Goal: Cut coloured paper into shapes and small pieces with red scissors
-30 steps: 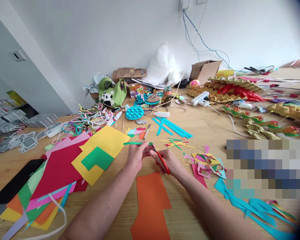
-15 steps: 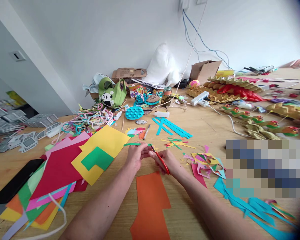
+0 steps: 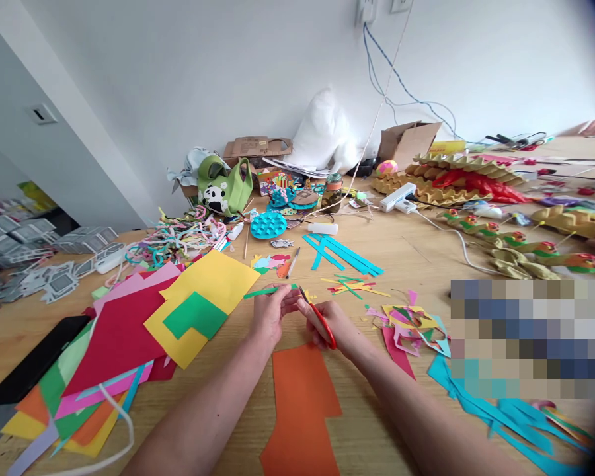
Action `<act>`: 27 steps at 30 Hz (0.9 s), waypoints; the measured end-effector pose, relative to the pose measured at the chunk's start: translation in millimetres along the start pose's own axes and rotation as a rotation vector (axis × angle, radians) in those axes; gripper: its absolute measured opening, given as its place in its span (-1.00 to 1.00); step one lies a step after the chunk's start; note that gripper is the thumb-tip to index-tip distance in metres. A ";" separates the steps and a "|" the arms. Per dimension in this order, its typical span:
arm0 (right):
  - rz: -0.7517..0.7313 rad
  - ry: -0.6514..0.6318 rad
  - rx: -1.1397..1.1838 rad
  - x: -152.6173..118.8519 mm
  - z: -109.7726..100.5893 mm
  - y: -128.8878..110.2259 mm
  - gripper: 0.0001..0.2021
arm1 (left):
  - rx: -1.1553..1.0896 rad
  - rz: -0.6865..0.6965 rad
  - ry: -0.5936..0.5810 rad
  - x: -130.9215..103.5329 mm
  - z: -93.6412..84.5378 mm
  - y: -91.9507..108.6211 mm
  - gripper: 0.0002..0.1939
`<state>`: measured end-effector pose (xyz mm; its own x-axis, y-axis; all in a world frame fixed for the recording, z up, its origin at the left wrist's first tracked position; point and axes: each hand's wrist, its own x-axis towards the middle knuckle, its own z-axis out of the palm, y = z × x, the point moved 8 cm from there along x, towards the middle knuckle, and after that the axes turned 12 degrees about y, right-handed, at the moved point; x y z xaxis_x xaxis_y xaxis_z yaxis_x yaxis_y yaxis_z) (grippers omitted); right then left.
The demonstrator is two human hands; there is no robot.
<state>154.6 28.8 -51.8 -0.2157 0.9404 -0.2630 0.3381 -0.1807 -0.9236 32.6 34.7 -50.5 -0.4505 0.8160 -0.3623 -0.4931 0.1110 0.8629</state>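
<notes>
A narrow green paper strip [image 3: 262, 292] is pinched in my left hand [image 3: 269, 316], its long end sticking out to the left. My right hand [image 3: 334, 325] holds red-handled scissors [image 3: 324, 324], whose blades point up and left at the strip's right end. Whether the blades touch the paper is too small to tell. Below the hands lies a cut orange sheet [image 3: 302, 403]. Left of my left hand are a yellow sheet [image 3: 218, 271] and a green piece [image 3: 193, 314] on top of it. Thin yellow and green strips [image 3: 354, 286] lie beyond my right hand.
Stacked coloured paper [image 3: 114, 337] spreads over the left side. Blue strips [image 3: 344, 254] and a pen [image 3: 293, 263] lie ahead. Paper scraps [image 3: 409, 324] and blue offcuts [image 3: 506, 423] are on the right. A green panda bag [image 3: 223, 185] and egg cartons [image 3: 441, 178] stand farther back.
The left end of the green strip has dipped slightly, and the scissors' blades have shifted a little at its right end. Both hands stay nearly in place; the view has moved slightly.
</notes>
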 end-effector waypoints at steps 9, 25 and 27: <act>-0.037 0.028 -0.001 -2.5 1.2 -4.3 -0.43 | -0.129 -0.015 -0.035 -12.6 6.5 -12.6 -0.78; -0.088 0.072 0.067 1.6 4.5 -0.3 -0.42 | -0.233 -0.190 0.037 -25.6 8.5 -27.7 -0.81; -0.105 0.076 0.077 1.8 4.3 -0.5 -0.43 | -0.237 -0.210 0.038 -27.2 9.6 -28.8 -0.83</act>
<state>150.1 29.3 -53.0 -0.1754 0.9739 -0.1443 0.2457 -0.0986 -0.9643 66.2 14.7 -62.1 -0.3454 0.7669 -0.5409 -0.7362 0.1360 0.6630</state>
